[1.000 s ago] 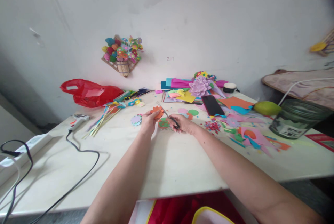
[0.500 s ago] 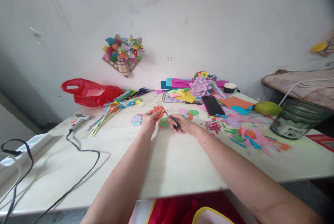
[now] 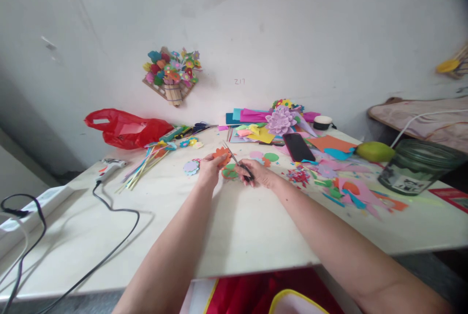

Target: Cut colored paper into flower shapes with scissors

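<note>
Between the fingers and thumb of my left hand is an orange scalloped flower cutout, held just above the table. My right hand is closed round the dark handles of a pair of scissors. Their blades point up and left, at the right edge of the orange cutout. Beneath the hands lies a green round cutout, partly covered. A lilac scalloped cutout rests left of my left hand. Pink and green discs lie beyond my right hand.
Coloured scraps, a phone and a glass jar occupy the right side. To the left are a glue gun with its cord, a power strip, thin sticks and a red plastic bag.
Both hands stay almost in place. The scissors and the orange cutout shift only very slightly; nothing is let go.
</note>
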Tool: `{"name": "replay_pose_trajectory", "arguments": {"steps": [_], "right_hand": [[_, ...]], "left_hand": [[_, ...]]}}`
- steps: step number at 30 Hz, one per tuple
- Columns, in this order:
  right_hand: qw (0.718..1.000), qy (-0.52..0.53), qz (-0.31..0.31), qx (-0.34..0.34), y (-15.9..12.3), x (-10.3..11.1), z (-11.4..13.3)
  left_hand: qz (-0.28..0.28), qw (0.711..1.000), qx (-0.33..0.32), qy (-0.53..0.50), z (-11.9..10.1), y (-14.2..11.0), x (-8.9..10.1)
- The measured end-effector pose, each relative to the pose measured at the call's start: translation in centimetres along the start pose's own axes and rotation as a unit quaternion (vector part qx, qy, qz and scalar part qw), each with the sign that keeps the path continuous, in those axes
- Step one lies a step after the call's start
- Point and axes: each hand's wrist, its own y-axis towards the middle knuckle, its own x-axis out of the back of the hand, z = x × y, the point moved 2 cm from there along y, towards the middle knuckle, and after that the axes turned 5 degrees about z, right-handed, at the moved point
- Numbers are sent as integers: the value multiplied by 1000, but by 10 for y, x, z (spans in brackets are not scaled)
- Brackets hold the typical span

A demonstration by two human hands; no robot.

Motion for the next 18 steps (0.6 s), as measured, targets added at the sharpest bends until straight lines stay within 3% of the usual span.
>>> {"name": "replay_pose_trajectory", "arguments": {"steps": [18], "right_hand": [[1000, 12, -9, 10, 3, 0, -3]], "left_hand": [[-18, 1000, 13, -16, 1, -4, -7]]}}
